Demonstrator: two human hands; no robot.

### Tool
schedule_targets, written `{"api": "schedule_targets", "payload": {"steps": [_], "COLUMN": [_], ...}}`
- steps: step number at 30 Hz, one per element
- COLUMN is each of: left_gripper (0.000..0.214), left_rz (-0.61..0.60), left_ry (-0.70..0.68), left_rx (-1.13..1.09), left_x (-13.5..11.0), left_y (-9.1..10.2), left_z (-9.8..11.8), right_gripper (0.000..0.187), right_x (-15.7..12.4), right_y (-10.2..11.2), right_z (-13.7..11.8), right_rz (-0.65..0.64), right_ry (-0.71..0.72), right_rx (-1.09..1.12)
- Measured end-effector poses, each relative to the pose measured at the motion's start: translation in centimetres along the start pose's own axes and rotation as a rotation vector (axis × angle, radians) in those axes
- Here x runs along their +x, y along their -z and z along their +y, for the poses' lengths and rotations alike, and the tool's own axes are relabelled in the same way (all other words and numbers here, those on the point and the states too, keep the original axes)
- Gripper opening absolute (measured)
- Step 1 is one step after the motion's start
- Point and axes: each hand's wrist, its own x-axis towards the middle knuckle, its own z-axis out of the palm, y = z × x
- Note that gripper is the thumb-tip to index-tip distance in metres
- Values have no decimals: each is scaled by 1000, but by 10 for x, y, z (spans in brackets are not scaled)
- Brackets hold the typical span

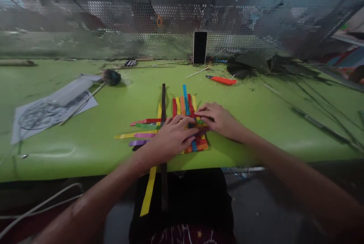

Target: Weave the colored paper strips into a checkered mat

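A mat of interwoven coloured paper strips (184, 107) lies on the green table (256, 122) near its front edge. Red, yellow, orange and blue strips run away from me; red, green, yellow and purple strips stick out to the left. A long yellow strip (148, 191) and a dark strip (164, 183) hang over the table edge toward my lap. My left hand (170, 138) rests on the weave with fingers curled, pressing the strips. My right hand (217, 119) lies on the right side, fingertips pinched at a strip where the weave crosses.
A printed paper sheet (48, 107) with a thin stick lies at left. An orange cutter (223, 80) and a propped phone (200, 47) sit at the back, dark leaves (256, 66) to the right. A perforated metal screen (113, 16) closes off the far side. A white cable (36, 206) runs below left.
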Motion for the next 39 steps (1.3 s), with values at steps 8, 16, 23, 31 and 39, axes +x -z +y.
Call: {"api": "schedule_targets", "payload": {"steps": [8, 16, 23, 31, 39], "left_gripper": [34, 39, 41, 34, 32], "left_rz": [14, -15, -47, -12, 34], "left_ry": [10, -38, -136, -101, -120], "left_rx": [-2, 64, 71, 11, -106], "left_x": [1, 1, 11, 10, 11], "left_y": [1, -1, 0, -4, -1], "left_z": [3, 2, -2, -3, -5], "right_gripper": [36, 39, 31, 25, 22], "right_x": [0, 1, 3, -6, -7], "right_y": [5, 7, 7, 9, 11], "right_z": [-8, -9, -9, -8, -12], "right_rz": [14, 44, 51, 77, 57], "right_ry": [-12, -78, -22, 25, 18], "right_rx": [51, 115, 70, 58, -39]}}
